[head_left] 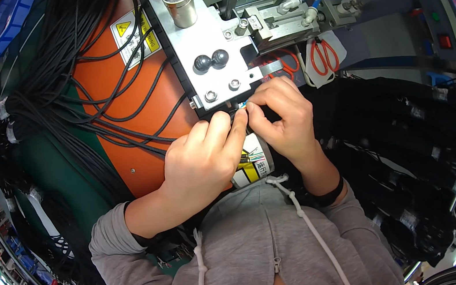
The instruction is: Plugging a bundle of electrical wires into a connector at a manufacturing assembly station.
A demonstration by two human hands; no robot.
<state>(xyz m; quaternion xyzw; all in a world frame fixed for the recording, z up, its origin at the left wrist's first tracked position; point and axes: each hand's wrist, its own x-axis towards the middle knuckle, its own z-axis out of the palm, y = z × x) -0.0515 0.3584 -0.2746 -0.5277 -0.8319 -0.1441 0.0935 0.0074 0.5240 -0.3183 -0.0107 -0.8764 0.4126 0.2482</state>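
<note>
My left hand [203, 154] is closed in a pinch at the front lower edge of a metal machine head [205, 41], its thumb and forefinger pressed together. What sits between those fingers is mostly hidden. Facing it, my right hand [284, 112] pinches at the same spot, the two sets of fingertips almost touching. A bit of thin blue and white wire [243, 105] shows at the right fingertips. Below the left fingers, fine coloured wire ends [252, 156] fan out over a yellow, black and white label [251, 171]; their cable is hidden by the hand.
Several black cables [54, 108] spread across an orange panel [141, 149] on the left. Pneumatic cylinders [272, 2] with blue hoses stand behind at right. Red-handled tools [323, 56] lie beyond my right hand. Bundled black cables [407, 134] hang at right.
</note>
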